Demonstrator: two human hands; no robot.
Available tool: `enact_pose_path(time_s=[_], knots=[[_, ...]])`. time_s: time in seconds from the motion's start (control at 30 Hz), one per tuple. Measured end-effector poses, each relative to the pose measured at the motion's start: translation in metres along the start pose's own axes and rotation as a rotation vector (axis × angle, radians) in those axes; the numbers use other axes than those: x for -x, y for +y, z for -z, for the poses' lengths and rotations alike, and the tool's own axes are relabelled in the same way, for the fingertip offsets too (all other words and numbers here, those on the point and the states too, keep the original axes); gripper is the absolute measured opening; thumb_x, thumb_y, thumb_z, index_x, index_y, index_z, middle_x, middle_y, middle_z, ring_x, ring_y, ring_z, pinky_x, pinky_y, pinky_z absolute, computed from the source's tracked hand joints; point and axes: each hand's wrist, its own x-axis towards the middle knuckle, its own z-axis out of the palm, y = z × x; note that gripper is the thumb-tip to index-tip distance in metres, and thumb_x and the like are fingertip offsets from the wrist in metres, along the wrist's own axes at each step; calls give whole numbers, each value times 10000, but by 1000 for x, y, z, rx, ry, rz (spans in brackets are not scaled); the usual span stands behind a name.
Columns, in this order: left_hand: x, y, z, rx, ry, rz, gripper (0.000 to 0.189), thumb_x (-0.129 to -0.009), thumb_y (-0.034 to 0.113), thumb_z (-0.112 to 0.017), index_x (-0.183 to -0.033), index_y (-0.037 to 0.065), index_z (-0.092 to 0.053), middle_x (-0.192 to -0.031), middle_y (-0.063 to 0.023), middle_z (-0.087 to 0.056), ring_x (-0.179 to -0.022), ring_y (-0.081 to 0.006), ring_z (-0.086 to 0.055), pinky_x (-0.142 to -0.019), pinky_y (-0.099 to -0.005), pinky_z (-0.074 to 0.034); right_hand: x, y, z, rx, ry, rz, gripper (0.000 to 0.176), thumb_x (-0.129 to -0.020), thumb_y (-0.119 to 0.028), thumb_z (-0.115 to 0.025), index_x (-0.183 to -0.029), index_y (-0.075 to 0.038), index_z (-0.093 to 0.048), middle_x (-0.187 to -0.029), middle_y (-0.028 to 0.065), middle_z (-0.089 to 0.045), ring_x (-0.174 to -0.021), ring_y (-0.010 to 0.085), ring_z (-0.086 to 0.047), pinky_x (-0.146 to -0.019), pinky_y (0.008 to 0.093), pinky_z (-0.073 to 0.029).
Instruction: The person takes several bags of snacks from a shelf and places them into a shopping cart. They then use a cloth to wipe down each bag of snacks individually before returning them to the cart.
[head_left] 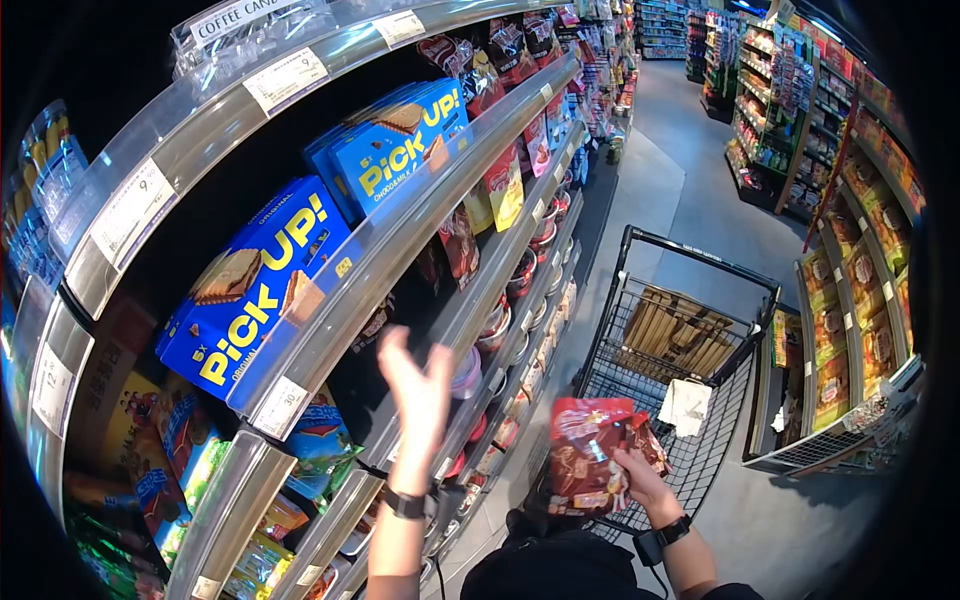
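Note:
My left hand (418, 390) is raised in front of the shelves, fingers apart, with nothing in it. A dark gap in the shelf shows just beyond it. At the lower middle, my right hand (645, 478) grips a red and brown snack bag (590, 450) by its right side. Another dark red package (650, 446) shows behind my right fingers; whether I hold it too, I cannot tell. Blue Pick Up! boxes (255, 285) stand on the shelf to the upper left of my left hand.
A black wire shopping cart (735, 262) stands in the aisle beyond my right hand, holding a brown package (675, 335) and a white item (685, 407). Stocked shelves with price-tag rails (455, 215) curve along the left. More display racks (850, 270) line the right.

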Motion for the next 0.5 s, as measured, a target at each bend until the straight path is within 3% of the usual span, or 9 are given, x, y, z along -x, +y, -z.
enact_pose_path(time_s=[0.03,0.07,0.13,0.17,0.33,0.37,0.4,0.47,0.5], knots=[[-27,-26,10,-55,165,-64,687,-777,183,-654,-1327,-24,-299,-1314,-232,-344,-1228,-332,-342,-1043,-395,-246,-2,10,25,-37,29,51,330,-888,-171,-542,-1172,-17,-478,-1046,36,-590,-917,107,-573,-806,261,-469],[-46,-31,24,159,183,80,713,-790,221,-650,-1349,-28,-284,-1367,-251,-303,-1278,-336,-294,-1065,-388,-211,-2,15,43,-76,57,103,316,-889,-161,-534,-1166,-17,-483,-1047,42,-595,-923,119,-580,-811,266,-470],[-80,-89,48,-121,77,330,719,-794,440,-622,-1345,54,-368,-1408,-177,-321,-1323,-276,-256,-1065,-366,-211,7,11,55,-64,236,267,288,-891,-144,-521,-1149,-19,-499,-1042,57,-604,-925,146,-593,-813,282,-476],[-82,-108,51,-153,109,315,748,-787,540,-577,-1348,87,-376,-1409,-137,-338,-1316,-281,-274,-1059,-370,-224,8,10,68,-43,248,251,261,-899,-153,-517,-1128,-28,-509,-1035,60,-611,-930,166,-596,-817,297,-486],[-81,-97,50,-310,12,420,661,-834,495,-545,-1321,68,-413,-1378,-146,-385,-1293,-295,-319,-1051,-368,-238,-12,41,128,8,313,85,312,-891,-206,-548,-1130,-7,-517,-1071,81,-605,-938,186,-602,-817,323,-496],[-79,-133,45,-271,49,326,628,-844,476,-543,-1307,66,-432,-1362,-151,-406,-1285,-299,-331,-1047,-371,-242,-17,50,135,-18,314,40,340,-881,-207,-569,-1148,-5,-506,-1073,81,-603,-937,190,-604,-809,327,-502],[-79,-129,44,-234,88,234,596,-854,456,-540,-1292,63,-451,-1346,-156,-426,-1277,-304,-344,-1043,-373,-247,-26,55,132,-27,354,25,381,-866,-184,-592,-1182,-6,-476,-1068,77,-604,-934,189,-607,-796,333,-509],[-66,-120,45,-266,105,290,552,-865,392,-558,-1261,16,-472,-1315,-166,-455,-1261,-274,-367,-1037,-358,-252,-34,59,130,-16,282,72,538,-815,-173,-652,-1253,11,-399,-1112,94,-572,-994,214,-579,-832,343,-486],[-58,-119,46,-34,169,301,524,-873,334,-562,-1255,-12,-466,-1304,-167,-463,-1242,-256,-386,-1030,-345,-261,-39,62,128,4,348,71,580,-794,-176,-678,-1263,3,-388,-1116,99,-566,-989,214,-578,-820,336,-484]])
